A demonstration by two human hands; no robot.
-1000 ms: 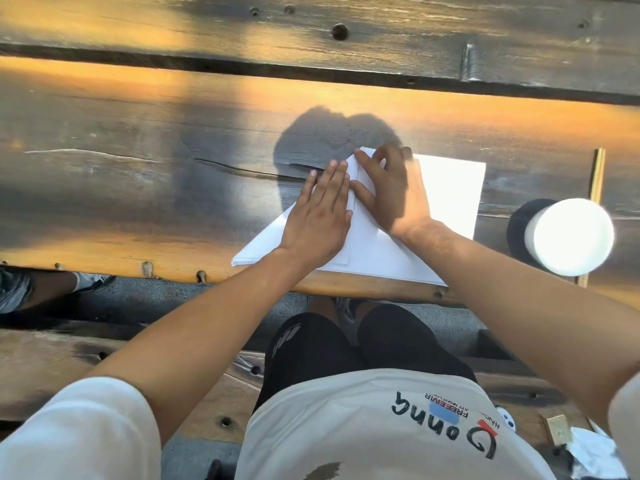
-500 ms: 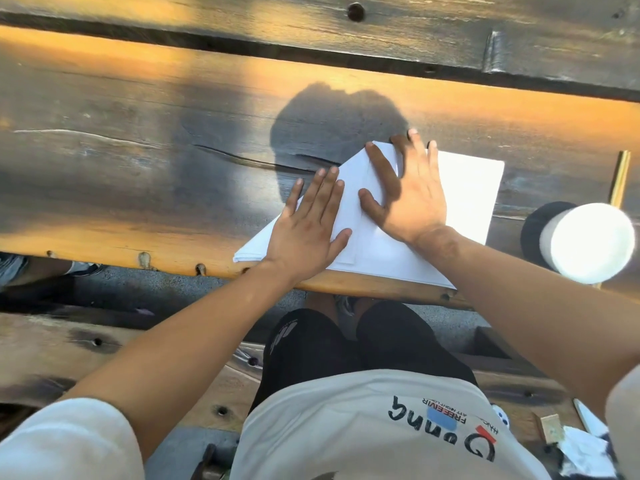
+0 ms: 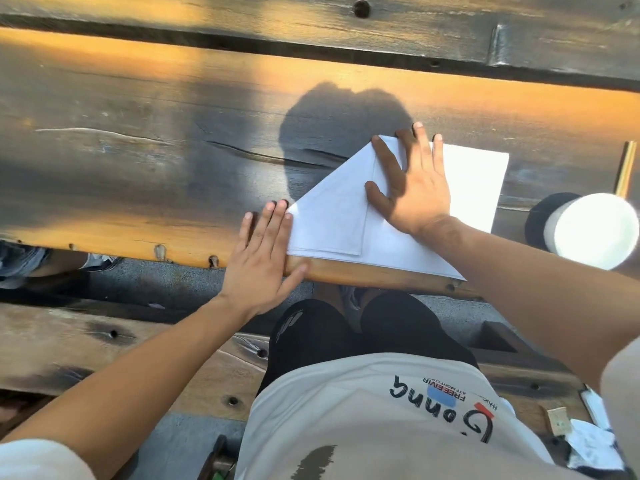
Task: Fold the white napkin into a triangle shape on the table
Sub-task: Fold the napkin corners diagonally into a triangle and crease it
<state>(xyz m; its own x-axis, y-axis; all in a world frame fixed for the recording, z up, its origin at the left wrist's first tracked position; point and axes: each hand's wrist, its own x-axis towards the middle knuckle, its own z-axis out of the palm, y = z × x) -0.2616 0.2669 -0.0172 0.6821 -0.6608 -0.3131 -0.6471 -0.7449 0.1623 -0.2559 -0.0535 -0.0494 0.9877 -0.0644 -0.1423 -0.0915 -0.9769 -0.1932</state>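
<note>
The white napkin (image 3: 332, 220) lies flat at the near edge of the dark wooden table (image 3: 138, 161). Its left part is folded over into a slanted flap, and a bare rectangular part sticks out at the right. My right hand (image 3: 414, 188) presses flat on the napkin's middle, fingers spread toward the far corner. My left hand (image 3: 263, 254) lies flat on the table edge just left of the napkin, fingertips touching its left corner. Neither hand grips anything.
A white cup (image 3: 594, 230) stands on a dark round base at the right, beside a thin yellowish stick (image 3: 625, 169). Below the table edge are my knees in black, a wooden bench (image 3: 69, 348), and paper scraps (image 3: 588, 441) at bottom right.
My left hand has slid off the napkin to the left and now rests on the table edge beside it. My right hand stays pressed on the napkin, fingers more spread.
</note>
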